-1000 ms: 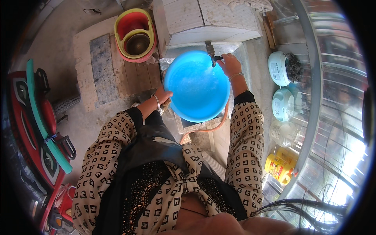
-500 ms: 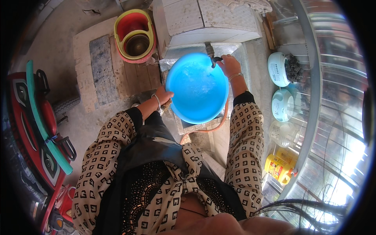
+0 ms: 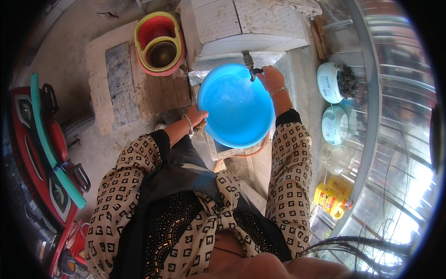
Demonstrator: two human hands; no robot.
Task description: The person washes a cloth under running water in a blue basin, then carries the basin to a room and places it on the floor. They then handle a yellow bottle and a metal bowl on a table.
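A round blue basin (image 3: 239, 125) with water in it sits under a wall tap (image 3: 248, 60). My left hand (image 3: 196, 115) is closed on the basin's left rim. A small brown, rough-looking thing (image 3: 201, 125) shows beneath that hand; what it is I cannot make out. At the tap's dark handle (image 3: 256, 73), my right hand (image 3: 272, 78) is closed with the fingers curled round it. Ripples and bubbles show on the water near the spout, at the basin's far side.
A red and yellow bucket (image 3: 175, 65) stands on boards at the far left. To the right, plastic bottles and jugs line the barred window, among them a yellow jug (image 3: 331, 200). An orange hose (image 3: 253, 153) runs below the basin. A red vehicle (image 3: 28, 139) is at left.
The basin has shifted slightly right, along with my left hand. The water's surface is calmer, its bubbling patch smaller. My right hand stays at the tap handle.
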